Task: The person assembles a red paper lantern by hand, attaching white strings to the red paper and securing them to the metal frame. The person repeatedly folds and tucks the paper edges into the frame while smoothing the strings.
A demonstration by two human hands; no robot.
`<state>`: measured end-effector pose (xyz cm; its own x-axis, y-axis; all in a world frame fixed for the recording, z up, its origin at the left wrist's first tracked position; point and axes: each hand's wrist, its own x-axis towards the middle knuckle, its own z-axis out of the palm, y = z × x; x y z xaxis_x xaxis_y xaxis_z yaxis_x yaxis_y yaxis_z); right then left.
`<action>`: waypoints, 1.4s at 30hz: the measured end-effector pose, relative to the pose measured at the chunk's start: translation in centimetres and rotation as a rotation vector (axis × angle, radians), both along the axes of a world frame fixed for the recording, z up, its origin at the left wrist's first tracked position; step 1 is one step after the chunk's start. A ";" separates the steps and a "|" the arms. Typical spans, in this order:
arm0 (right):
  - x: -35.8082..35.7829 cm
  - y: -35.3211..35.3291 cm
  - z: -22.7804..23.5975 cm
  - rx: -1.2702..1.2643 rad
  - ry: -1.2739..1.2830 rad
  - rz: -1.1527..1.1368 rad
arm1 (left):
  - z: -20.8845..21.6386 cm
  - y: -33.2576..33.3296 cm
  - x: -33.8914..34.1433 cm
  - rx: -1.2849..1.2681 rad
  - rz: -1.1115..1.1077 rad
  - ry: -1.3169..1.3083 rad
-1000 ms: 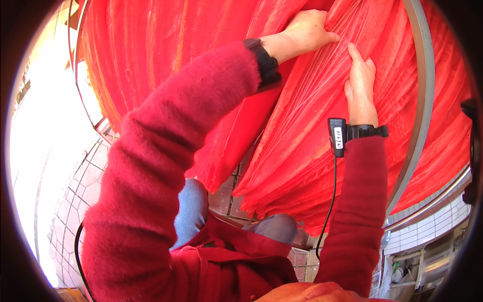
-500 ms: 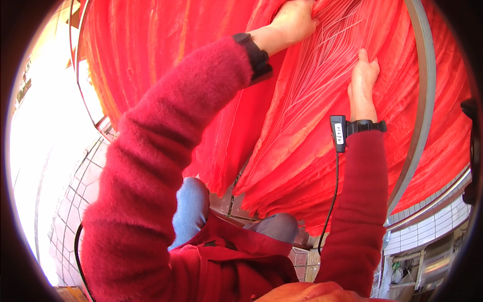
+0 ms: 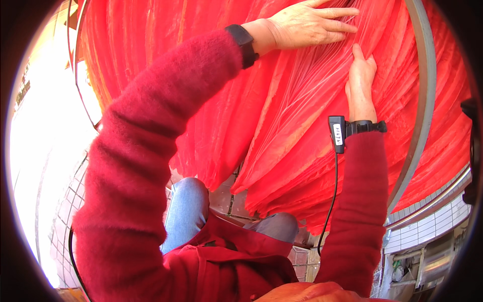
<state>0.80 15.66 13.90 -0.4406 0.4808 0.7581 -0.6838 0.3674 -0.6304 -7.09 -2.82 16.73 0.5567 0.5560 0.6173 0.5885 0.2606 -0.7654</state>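
Observation:
A large mass of red pleated cloth [image 3: 221, 100], rounded like a big lantern, spreads in front of me. Pale threads [image 3: 302, 90] fan across a gap between its folds. Over the top of these threads my left hand [image 3: 308, 25] lies open, fingers stretched to the right and slightly apart. Below its fingertips, my right hand [image 3: 360, 83] is closed on a fold of the red cloth to the right of the threads. Its thumb points up, and its other fingers are mostly hidden. A black wrist strap with a small box [image 3: 337, 134] and cable is on my right wrist.
A grey metal hoop [image 3: 426, 85] curves past the cloth on the right, close to my right forearm. Thin dark rods [image 3: 75, 60] bend at the left. My knees [image 3: 193, 201] are below the cloth, over a tiled floor [image 3: 73, 201]. Shelving [image 3: 422, 267] stands at lower right.
My left hand has let go of the cloth fold, opened, and moved right across the threads. The left elbow has shifted slightly left. My right hand keeps nearly the same place.

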 end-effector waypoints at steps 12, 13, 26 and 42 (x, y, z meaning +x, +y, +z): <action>-0.1 0.7 -0.1 0.046 0.002 -0.038 | -0.5 0.7 -1.1 0.114 0.338 -0.196; -0.2 0.8 0.0 0.054 0.004 -0.046 | -0.5 1.0 -1.3 0.161 0.326 -0.215; 0.6 0.7 0.2 -0.060 -0.073 0.081 | 0.9 2.0 -1.4 0.214 0.306 -0.502; 0.4 1.3 0.1 -0.079 -0.054 0.127 | 1.4 2.9 -1.9 0.474 0.410 -0.507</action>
